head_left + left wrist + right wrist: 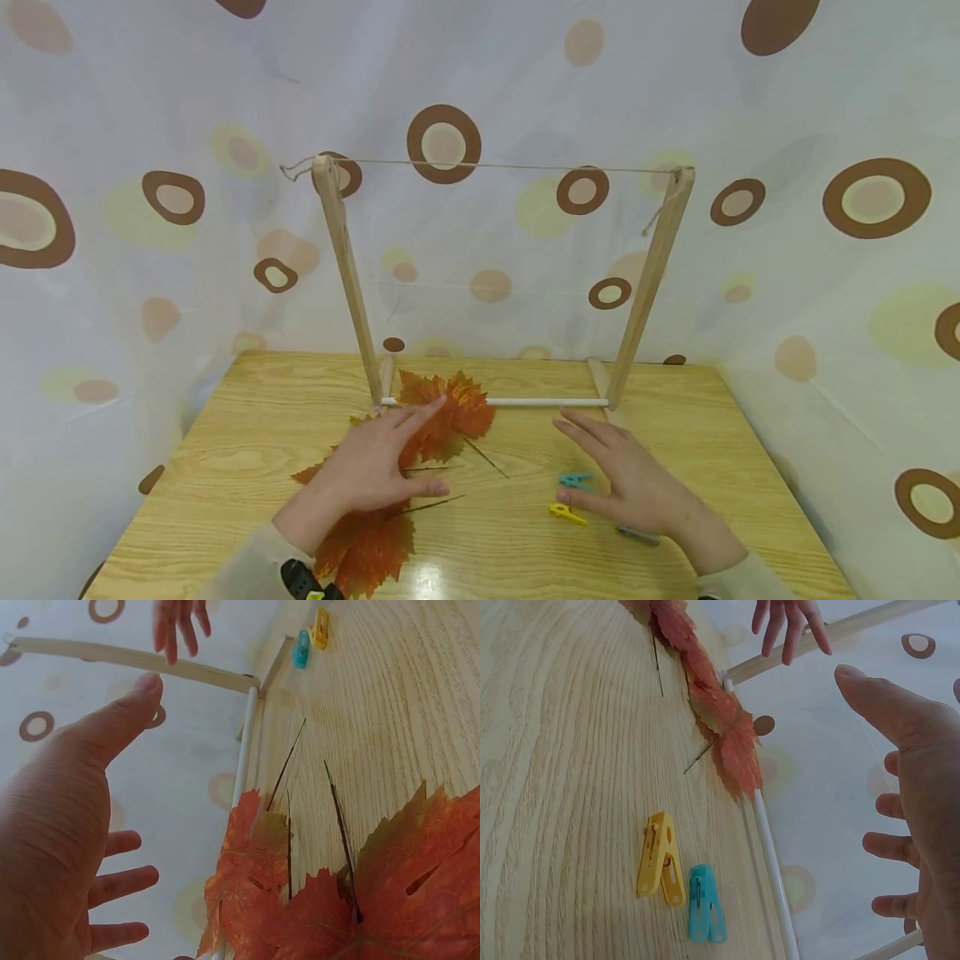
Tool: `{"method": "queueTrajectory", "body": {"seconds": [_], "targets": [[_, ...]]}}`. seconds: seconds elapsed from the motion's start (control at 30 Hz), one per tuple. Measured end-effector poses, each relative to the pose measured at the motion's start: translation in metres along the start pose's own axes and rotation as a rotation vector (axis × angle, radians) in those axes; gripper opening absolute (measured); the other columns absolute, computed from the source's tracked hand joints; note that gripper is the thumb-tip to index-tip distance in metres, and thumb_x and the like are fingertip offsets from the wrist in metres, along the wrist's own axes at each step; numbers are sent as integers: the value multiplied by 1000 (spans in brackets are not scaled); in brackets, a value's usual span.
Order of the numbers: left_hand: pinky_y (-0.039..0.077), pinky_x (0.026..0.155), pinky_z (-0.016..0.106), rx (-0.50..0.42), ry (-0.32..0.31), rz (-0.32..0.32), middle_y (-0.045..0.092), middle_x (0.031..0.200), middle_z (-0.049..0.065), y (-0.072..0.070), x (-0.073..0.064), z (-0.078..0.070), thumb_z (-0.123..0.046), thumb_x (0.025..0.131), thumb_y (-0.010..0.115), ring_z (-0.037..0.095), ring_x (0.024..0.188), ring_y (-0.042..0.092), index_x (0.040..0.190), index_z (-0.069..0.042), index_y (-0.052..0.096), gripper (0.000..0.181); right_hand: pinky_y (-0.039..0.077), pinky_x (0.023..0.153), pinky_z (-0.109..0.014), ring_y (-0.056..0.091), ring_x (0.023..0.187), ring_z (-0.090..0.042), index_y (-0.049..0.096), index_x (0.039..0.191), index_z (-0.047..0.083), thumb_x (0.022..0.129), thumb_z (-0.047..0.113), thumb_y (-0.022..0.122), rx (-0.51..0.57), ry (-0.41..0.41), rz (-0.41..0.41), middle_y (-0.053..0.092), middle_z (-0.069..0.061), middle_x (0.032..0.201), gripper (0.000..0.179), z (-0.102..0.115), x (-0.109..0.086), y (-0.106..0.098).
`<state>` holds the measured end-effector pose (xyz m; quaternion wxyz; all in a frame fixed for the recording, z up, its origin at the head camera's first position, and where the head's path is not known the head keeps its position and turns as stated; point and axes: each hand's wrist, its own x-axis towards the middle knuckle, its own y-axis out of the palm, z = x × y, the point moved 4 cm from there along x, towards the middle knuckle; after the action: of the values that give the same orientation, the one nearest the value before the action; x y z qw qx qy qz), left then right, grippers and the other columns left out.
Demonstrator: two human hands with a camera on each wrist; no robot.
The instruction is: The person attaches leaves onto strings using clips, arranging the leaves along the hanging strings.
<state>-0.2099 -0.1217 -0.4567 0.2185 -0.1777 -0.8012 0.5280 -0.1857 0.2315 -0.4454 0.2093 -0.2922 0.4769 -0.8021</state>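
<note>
Head view, clock set on the tabletop's middle: I see the left hand (367,468) at nine, fingers spread over orange-red maple leaves (372,552) ranging from eight to eleven. The right hand (633,485), also spread, is at three beside teal (574,480) and yellow clothespins (567,514). Bare wood (498,533) separates leaf stems from clothespins; the table's far edge passes behind the wooden frame (651,283) at twelve. The uppermost stem (486,457) points toward four; the yellow clothespin's long axis runs ten to four.

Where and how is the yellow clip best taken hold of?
Probably best: pinch the yellow clip by its two splayed legs, right hand coming from the person's right; it lies on its side, those legs apart and pointing that way.
</note>
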Motion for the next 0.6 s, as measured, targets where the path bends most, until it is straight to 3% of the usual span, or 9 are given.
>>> {"method": "queueTrajectory", "body": {"seconds": [0.27,0.6], "targets": [[49,107,59,-115,19,19,50,160,2,12,-2,3,-89,80,64,35,136,57,167,-52,13,108,37,111,-69,44,147,-28,38,166,24,98,47,76,14,17,6,36,1,168,81,-1,-5,5],[49,108,56,-166,23,45,47,161,-1,29,-2,3,-75,84,76,30,138,55,167,-50,19,104,40,108,-70,46,145,-27,38,165,24,99,48,75,35,28,2,41,1,165,80,-5,-10,13]]}}
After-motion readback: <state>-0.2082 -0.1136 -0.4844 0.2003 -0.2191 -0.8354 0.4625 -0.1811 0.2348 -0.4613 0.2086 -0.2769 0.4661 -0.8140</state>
